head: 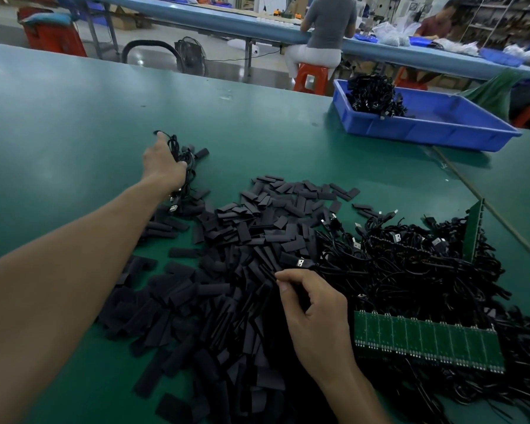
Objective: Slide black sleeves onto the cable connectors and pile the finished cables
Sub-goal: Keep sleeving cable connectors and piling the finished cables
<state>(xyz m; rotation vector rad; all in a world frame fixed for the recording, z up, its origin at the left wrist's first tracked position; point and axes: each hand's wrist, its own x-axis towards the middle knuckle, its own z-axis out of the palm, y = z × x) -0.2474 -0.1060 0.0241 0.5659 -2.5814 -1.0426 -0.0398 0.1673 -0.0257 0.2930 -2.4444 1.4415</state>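
My left grip (162,160) is stretched far out over the desk (74,117), fingers curled round a small bundle of cables (181,154). I judge these are finished ones, kept out there so they stay apart from the unsleeved stock. My right grip (314,313) is low and near me, thumb and forefinger pinched on a black piece (297,298) at the edge of the heap; whether it is a sleeve or a cable I cannot tell. Just beyond those fingertips lies a bare USB plug (300,263), probably the next connector to dress. The black sleeves (251,237) spread in a loose heap between my arms, and the tangle of cables (410,264) sits on the right, touching it, so both are a short reach from that side. A green circuit board panel (426,338) lies over the tangle just beside my right wrist, and a second one (475,231) stands on edge behind, both easy to snag. Open green surface lies left and ahead of the bundle; the blue tray (426,130) holding more cables stands well apart at the far right.
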